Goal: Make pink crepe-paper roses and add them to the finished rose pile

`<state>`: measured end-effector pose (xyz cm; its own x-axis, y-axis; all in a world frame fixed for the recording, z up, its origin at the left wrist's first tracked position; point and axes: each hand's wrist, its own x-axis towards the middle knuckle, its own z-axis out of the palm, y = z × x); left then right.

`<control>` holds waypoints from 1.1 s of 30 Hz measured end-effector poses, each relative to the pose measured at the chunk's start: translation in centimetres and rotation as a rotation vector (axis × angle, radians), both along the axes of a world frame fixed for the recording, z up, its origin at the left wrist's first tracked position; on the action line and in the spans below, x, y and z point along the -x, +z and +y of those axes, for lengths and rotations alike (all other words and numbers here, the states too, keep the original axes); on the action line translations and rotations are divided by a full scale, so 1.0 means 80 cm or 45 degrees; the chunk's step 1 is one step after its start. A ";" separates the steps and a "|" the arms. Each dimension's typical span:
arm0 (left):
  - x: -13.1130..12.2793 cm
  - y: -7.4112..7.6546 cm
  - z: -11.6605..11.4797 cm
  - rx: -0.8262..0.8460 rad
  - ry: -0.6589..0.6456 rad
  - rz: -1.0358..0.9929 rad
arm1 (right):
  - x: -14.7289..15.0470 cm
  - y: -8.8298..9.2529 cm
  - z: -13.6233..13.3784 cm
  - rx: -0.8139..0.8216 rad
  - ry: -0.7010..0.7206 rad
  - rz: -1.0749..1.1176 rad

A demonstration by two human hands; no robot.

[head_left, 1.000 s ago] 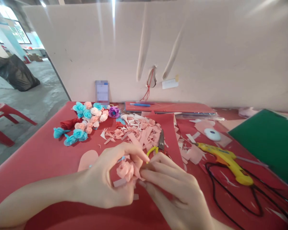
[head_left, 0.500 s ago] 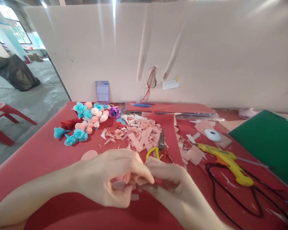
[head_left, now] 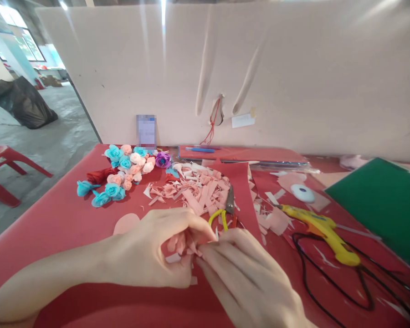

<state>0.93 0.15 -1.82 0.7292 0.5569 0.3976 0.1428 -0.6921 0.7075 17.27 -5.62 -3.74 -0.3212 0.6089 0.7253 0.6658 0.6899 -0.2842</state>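
Between my hands is a pink paper flower [head_left: 180, 243], partly hidden by my fingers. My left hand [head_left: 164, 248] curls around it, thumb and fingertips closed at its right side. My right hand [head_left: 248, 273] meets it there, fingers pressed together on the flower's edge. Just beyond my hands lie scissors [head_left: 230, 202] with yellow and red handles, partly covered. Behind them spreads a heap of pink paper scraps [head_left: 205, 191]. A round pink paper piece [head_left: 127, 223] shows past my left wrist.
Blue, pink, white, red and purple paper flowers [head_left: 125, 161] cluster at the back left, near a propped phone [head_left: 146, 132]. At the right are a yellow glue gun [head_left: 328, 232] with a looping black cord, a white oval device [head_left: 302, 193] and a green sheet [head_left: 379, 205].
My right hand has turned so its back faces up, its fingers now extended toward the flower. My left hand's curl has opened slightly, showing more of the pink petals.
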 end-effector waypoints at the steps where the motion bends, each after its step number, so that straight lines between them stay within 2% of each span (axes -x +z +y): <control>1: 0.000 0.000 0.000 0.008 -0.012 -0.005 | -0.001 -0.002 0.000 -0.011 -0.009 -0.048; 4: -0.001 0.000 0.004 -0.021 -0.095 -0.069 | -0.002 -0.009 0.001 -0.042 -0.037 -0.110; 8: -0.002 -0.002 0.009 -0.064 -0.189 -0.075 | -0.002 -0.012 0.001 0.033 -0.027 -0.016; 12: -0.001 -0.003 0.011 -0.075 -0.191 -0.051 | -0.002 -0.003 0.003 0.249 -0.005 0.099; 17: 0.000 -0.003 0.011 -0.043 -0.144 -0.034 | -0.004 0.011 0.008 0.639 0.055 0.272; 19: -0.001 -0.003 0.010 0.005 -0.115 0.008 | -0.004 0.012 0.008 0.683 0.059 0.273; 21: -0.002 -0.002 0.008 0.071 -0.082 0.061 | -0.005 0.009 0.007 0.596 0.050 0.212; 24: -0.006 0.000 0.006 0.168 0.005 0.133 | -0.004 0.003 0.005 0.314 -0.025 0.009; 29: -0.011 0.003 0.004 0.318 0.094 0.197 | -0.002 0.002 0.006 -0.184 -0.100 -0.535; 33: -0.010 0.003 0.005 0.303 0.078 0.186 | 0.000 0.004 0.009 -0.312 -0.139 -0.656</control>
<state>1.70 0.58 -1.61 0.7315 0.6666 0.1433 0.2917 -0.4959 0.8179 17.25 -4.93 -3.39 -0.6154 0.4921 0.6157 0.7466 0.6145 0.2550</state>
